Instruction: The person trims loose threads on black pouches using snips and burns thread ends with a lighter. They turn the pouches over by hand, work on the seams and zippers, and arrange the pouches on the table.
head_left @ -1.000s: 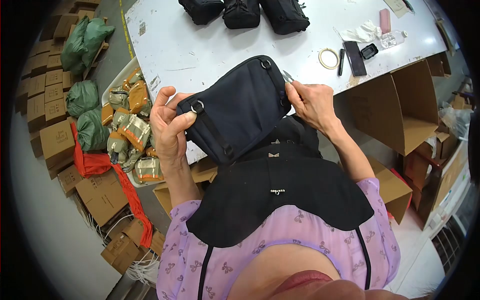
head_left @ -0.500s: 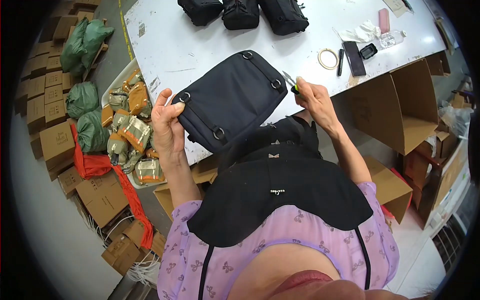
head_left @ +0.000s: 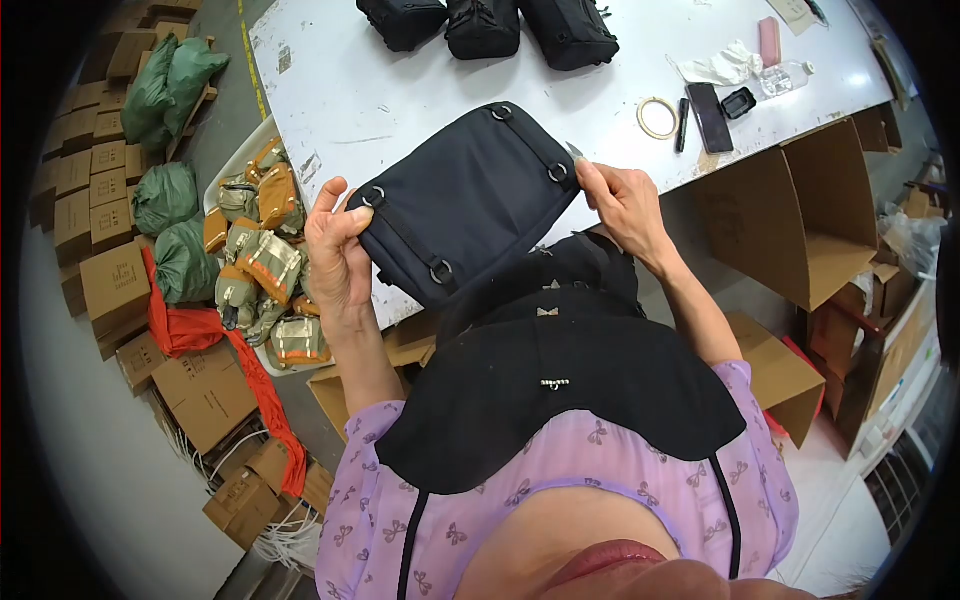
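A black rectangular bag (head_left: 465, 200) with straps and metal rings on its upper face is held up in front of me, over the table's near edge. My left hand (head_left: 340, 245) is closed on its left corner, thumb on top beside a ring. At the right edge, my right hand (head_left: 627, 207) is closed around thread snips and touches the bag with its thumb and fingers. Only the pointed metal blades of the snips (head_left: 574, 151) show past the thumb; their handle is hidden in the hand.
On the white table (head_left: 400, 110) lie several black bags (head_left: 483, 28), a tape roll (head_left: 657, 118), a black pen (head_left: 682, 125), a phone (head_left: 710, 118) and a plastic bottle (head_left: 787, 78). A tub (head_left: 222, 190) of green-and-orange bags stands left. An open carton (head_left: 790, 215) is at right.
My right hand has moved slightly left onto the bag's right edge, and the snips' yellow-green handle is now hidden. The bag has shifted a little to the right.
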`<state>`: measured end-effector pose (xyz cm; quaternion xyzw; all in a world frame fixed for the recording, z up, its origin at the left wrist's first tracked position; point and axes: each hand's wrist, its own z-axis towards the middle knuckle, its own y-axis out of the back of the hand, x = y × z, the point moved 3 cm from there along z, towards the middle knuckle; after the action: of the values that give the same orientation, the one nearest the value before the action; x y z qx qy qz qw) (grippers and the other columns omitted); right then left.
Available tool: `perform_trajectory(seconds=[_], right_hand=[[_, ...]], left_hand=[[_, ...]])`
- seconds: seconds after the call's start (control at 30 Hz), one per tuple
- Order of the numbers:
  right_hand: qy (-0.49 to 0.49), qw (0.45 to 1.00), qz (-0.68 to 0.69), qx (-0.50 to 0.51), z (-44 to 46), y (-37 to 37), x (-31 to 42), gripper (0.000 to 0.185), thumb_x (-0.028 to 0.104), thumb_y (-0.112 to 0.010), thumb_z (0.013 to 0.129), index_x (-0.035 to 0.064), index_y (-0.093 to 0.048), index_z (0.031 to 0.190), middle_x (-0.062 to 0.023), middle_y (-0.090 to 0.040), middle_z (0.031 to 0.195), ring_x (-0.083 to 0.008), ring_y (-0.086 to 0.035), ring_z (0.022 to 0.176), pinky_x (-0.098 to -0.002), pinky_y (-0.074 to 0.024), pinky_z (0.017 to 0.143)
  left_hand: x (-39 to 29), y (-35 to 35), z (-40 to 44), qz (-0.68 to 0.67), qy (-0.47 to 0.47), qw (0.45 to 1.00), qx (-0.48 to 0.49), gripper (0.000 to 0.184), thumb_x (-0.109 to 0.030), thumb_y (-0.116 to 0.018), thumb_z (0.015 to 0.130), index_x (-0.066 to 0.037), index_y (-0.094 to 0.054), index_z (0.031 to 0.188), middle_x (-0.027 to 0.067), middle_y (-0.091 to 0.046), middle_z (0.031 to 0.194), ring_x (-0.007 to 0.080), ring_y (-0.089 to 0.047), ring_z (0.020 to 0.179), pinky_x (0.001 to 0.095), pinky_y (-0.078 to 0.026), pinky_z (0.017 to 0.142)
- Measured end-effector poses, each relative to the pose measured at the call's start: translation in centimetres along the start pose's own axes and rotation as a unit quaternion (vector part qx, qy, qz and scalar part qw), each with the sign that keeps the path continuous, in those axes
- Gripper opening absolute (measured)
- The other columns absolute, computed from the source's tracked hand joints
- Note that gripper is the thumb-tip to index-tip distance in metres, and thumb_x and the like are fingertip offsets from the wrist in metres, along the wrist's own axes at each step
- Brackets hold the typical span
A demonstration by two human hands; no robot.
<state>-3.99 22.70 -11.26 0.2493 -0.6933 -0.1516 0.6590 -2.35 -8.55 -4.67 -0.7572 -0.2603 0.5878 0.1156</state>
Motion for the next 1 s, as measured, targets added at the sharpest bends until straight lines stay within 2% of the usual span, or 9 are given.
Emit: perform_trajectory(seconds=[0.1,0.2,0.33,0.47,0.57,0.63,0.67,1.0], right_hand=[[0.036,0.997,-0.067,-0.025,-0.1,-0.1,0.2,0.047,0.036,-0.049,0.097,0.0037,-0.059,0.064,-0.0162,-0.051,0.051,-0.0357,-0.054,0.051,-0.0421,-0.0413,0.053],[0.055,0.990,-0.110,-0.063,-0.3,-0.4,0.5,0.045,0.034,-0.049,0.097,0.0045,-0.057,0.064,-0.0161,-0.051,0.051,-0.0362,-0.055,0.050,-0.0434,-0.0408,0.052],[0.014,0.994,-0.102,-0.025,-0.2,-0.5,0.7,0.046,0.037,-0.048,0.099,0.0032,-0.059,0.069,-0.0138,-0.053,0.053,-0.0323,-0.056,0.051,-0.0388,-0.0415,0.052],[0.028,0.993,0.114,0.015,-0.7,-0.6,3.2,0.044,0.036,-0.051,0.098,0.0022,-0.058,0.071,-0.0117,-0.052,0.057,-0.0273,-0.053,0.052,-0.0364,-0.0404,0.052],[0.067,0.980,0.163,0.095,-1.3,-1.2,5.9,0.042,0.033,-0.054,0.097,0.0019,-0.056,0.069,-0.0113,-0.048,0.054,-0.0270,-0.049,0.048,-0.0363,-0.0390,0.050],[0.079,0.978,0.136,0.134,-1.7,-1.9,7.2,0.042,0.032,-0.056,0.096,0.0016,-0.054,0.067,-0.0112,-0.044,0.051,-0.0278,-0.045,0.045,-0.0373,-0.0366,0.047],[0.107,0.978,0.132,0.122,-1.8,-2.7,7.4,0.044,0.031,-0.057,0.096,0.0024,-0.051,0.063,-0.0119,-0.042,0.048,-0.0296,-0.043,0.042,-0.0377,-0.0350,0.044],[0.212,0.975,0.020,0.060,-2.2,-4.5,8.1,0.040,0.024,-0.054,0.095,0.0066,-0.051,0.060,-0.0109,-0.047,0.046,-0.0301,-0.049,0.040,-0.0388,-0.0366,0.041]], left_hand=[[0.0,-0.4,-0.1,0.012,-0.002,1.000,0.010,0.048,0.009,-0.060,0.073,0.001,-0.044,0.118,0.0163,-0.065,0.093,0.0198,-0.066,0.080,0.0308,-0.057,0.081],[0.0,-0.8,-0.2,0.026,-0.016,1.000,0.005,0.048,0.009,-0.059,0.073,0.001,-0.043,0.118,0.0163,-0.066,0.092,0.0191,-0.065,0.079,0.0273,-0.053,0.081],[0.2,-0.6,0.2,0.035,-0.025,0.999,0.008,0.049,0.011,-0.061,0.072,0.002,-0.043,0.116,0.0162,-0.066,0.090,0.0172,-0.065,0.078,0.0251,-0.053,0.078],[0.3,-1.0,0.3,0.052,-0.049,0.997,-0.001,0.051,0.013,-0.063,0.070,0.002,-0.043,0.116,0.0162,-0.066,0.089,0.0157,-0.065,0.076,0.0240,-0.054,0.076],[0.4,-1.5,0.3,0.075,-0.071,0.995,-0.010,0.051,0.011,-0.065,0.070,0.002,-0.043,0.115,0.0159,-0.066,0.089,0.0151,-0.065,0.076,0.0240,-0.053,0.076],[0.4,-1.8,0.3,0.086,-0.082,0.993,-0.016,0.052,0.010,-0.065,0.070,0.002,-0.042,0.115,0.0156,-0.066,0.089,0.0147,-0.065,0.076,0.0238,-0.053,0.076],[0.5,-1.9,0.3,0.091,-0.088,0.992,-0.020,0.052,0.010,-0.066,0.070,0.003,-0.042,0.115,0.0155,-0.066,0.089,0.0145,-0.065,0.076,0.0238,-0.053,0.077],[0.7,-1.9,0.3,0.089,-0.086,0.992,-0.036,0.054,0.009,-0.066,0.070,0.003,-0.039,0.116,0.0140,-0.066,0.088,0.0139,-0.063,0.075,0.0245,-0.052,0.076]])
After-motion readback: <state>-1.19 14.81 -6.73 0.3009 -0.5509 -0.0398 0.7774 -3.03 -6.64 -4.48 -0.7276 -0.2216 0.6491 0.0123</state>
